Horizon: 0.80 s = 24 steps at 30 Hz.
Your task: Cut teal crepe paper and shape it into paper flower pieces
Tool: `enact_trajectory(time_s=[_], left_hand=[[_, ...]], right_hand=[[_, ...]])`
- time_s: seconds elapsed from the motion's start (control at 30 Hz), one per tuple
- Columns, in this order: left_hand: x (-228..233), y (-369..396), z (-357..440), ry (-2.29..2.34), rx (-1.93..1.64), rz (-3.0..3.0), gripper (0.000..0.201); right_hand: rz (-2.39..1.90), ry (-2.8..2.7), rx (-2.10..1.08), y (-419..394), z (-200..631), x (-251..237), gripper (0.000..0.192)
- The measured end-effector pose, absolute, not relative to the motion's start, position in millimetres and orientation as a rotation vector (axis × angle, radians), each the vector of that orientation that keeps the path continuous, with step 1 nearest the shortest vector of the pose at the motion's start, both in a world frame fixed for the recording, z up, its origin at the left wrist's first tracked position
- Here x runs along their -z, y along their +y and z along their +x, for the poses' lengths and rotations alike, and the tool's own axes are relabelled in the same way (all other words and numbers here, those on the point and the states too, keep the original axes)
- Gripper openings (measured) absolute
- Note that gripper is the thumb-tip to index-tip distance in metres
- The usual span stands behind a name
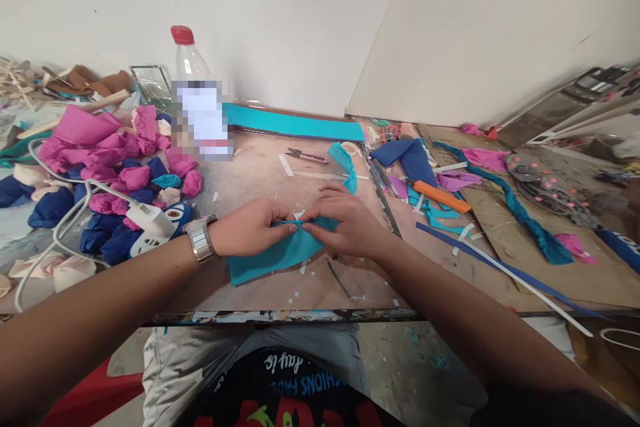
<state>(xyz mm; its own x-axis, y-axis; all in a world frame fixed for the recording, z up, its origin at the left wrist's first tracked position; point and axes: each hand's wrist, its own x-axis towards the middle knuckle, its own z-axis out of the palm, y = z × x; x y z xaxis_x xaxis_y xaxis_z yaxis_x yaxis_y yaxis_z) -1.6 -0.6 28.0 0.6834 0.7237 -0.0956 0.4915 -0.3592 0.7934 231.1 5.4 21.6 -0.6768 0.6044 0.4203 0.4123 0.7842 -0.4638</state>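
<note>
Near the table's front edge, both hands meet over a teal cloth. The left hand and right hand have fingers pinched on its folded top edge, pressing it flat to keep the crease. Beyond lie scissors, then a bottle at the back.

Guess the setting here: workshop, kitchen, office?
Likely a craft workbench. Both hands, left hand and right hand, pinch a teal fabric piece; a heap of rolled fabric flowers, thread snips and an orange utility knife lie around.
</note>
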Motion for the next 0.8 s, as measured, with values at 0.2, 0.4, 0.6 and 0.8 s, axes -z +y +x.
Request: enact_trajectory(time_s=[0.2,0.4,0.6,0.8], left_hand=[[-27.1,1.9,-4.0,0.876,-0.336,1.893,0.031],[-29.7,2.4,-4.4,0.890,-0.305,1.813,0.032],[-29.3,2.5,-3.4,0.944,-0.332,1.809,0.039],[-31.8,1.8,-4.0,0.948,-0.332,1.776,0.036]], right_hand=[[-0.640,-2.376,-0.356,5.9,231.1,-22.1,0.005],[-0.579,-2.412,-0.225,5.5,230.2,-23.3,0.012],[-0.559,-2.431,-0.194,5.2,229.8,-24.4,0.012],[-0.559,-2.421,-0.208,5.5,230.8,-24.2,0.009]])
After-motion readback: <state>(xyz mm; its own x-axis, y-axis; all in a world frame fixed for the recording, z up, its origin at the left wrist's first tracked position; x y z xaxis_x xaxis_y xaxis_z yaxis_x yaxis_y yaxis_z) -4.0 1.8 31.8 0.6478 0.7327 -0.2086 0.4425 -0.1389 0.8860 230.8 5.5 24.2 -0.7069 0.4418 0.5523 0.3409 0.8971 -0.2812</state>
